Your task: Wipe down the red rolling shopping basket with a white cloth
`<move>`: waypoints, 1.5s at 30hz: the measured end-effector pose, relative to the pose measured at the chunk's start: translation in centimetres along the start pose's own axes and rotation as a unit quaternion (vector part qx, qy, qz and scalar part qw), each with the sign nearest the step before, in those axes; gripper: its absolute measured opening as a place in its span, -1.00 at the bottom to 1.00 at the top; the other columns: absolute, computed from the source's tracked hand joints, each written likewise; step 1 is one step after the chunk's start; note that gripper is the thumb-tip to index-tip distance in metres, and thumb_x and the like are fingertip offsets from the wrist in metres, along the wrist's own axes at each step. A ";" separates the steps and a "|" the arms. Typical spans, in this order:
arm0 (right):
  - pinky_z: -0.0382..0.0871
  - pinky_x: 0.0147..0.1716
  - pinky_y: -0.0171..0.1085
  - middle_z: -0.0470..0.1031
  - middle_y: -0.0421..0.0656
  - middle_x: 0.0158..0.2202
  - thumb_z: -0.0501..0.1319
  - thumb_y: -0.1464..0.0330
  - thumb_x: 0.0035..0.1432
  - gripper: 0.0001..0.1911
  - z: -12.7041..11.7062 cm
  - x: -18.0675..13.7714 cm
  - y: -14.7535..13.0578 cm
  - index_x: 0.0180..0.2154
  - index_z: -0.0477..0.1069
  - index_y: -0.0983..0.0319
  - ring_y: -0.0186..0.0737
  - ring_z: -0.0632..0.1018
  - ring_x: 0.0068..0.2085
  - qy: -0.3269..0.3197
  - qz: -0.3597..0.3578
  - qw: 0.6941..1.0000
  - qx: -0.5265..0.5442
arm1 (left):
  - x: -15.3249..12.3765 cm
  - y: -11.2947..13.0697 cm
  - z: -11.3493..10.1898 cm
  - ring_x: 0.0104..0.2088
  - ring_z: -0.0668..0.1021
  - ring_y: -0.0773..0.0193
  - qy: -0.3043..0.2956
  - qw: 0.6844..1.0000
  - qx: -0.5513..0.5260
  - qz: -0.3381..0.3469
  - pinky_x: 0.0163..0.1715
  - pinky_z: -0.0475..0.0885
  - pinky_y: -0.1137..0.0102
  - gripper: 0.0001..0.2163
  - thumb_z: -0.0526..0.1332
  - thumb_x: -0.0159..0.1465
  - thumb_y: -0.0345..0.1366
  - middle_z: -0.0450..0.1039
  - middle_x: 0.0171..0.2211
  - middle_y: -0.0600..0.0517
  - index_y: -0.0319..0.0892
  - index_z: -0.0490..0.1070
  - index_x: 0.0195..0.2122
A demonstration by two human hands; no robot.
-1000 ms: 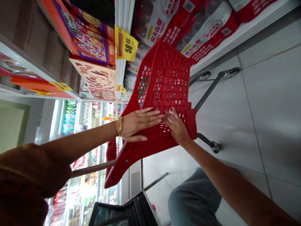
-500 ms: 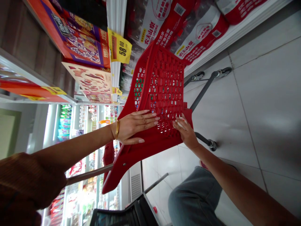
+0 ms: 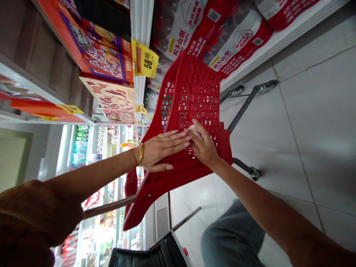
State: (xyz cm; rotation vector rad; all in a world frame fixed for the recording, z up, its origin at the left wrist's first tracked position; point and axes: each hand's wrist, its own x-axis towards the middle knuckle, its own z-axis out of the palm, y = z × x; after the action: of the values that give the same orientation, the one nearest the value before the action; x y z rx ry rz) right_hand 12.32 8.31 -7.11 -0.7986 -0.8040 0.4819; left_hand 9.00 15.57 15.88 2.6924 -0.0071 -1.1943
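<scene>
Stretched out flat with straight fingers, my left hand (image 3: 162,150) lies over the side of a red plastic shopping cart (image 3: 178,168). A gold bracelet (image 3: 141,154) circles that wrist. My right hand (image 3: 204,146) is closed on a small crumpled white wad (image 3: 194,129) that looks like a tissue. Its fingertips meet the fingertips of my left hand, with the wad close by. Behind both hands is the cart's perforated basket wall. Whether my left palm touches the cart cannot be seen.
The view is turned sideways. Packs of bottled water (image 3: 236,42) line the low shelf beside the cart. Boxed goods (image 3: 102,55) and a yellow price tag (image 3: 148,63) sit higher up. Cart wheels (image 3: 269,85) rest on the tiled floor (image 3: 328,122). A lit display (image 3: 111,211) stands further off.
My right hand has come over from the cart's lower edge to my left fingertips, bringing the white wad along. My left hand has kept its place on the cart.
</scene>
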 end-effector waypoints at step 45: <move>0.12 0.34 0.14 0.40 -0.09 0.21 0.03 0.38 0.38 -0.61 -4.6 -7.7 6.9 0.18 0.36 0.05 -0.06 0.31 0.32 -0.019 0.050 0.998 -0.038 | 0.2 -0.3 0.4 0.38 0.14 0.04 0.004 0.999 -0.015 0.033 0.37 -0.02 0.08 -0.36 0.01 0.35 -0.05 0.19 0.31 -0.25 -0.31 -0.02 0.37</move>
State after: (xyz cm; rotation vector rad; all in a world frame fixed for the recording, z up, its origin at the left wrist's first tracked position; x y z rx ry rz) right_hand 10.55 5.53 -17.98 -0.9062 -0.8247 0.5590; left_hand 8.85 15.74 15.45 2.6502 -0.0764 -1.1550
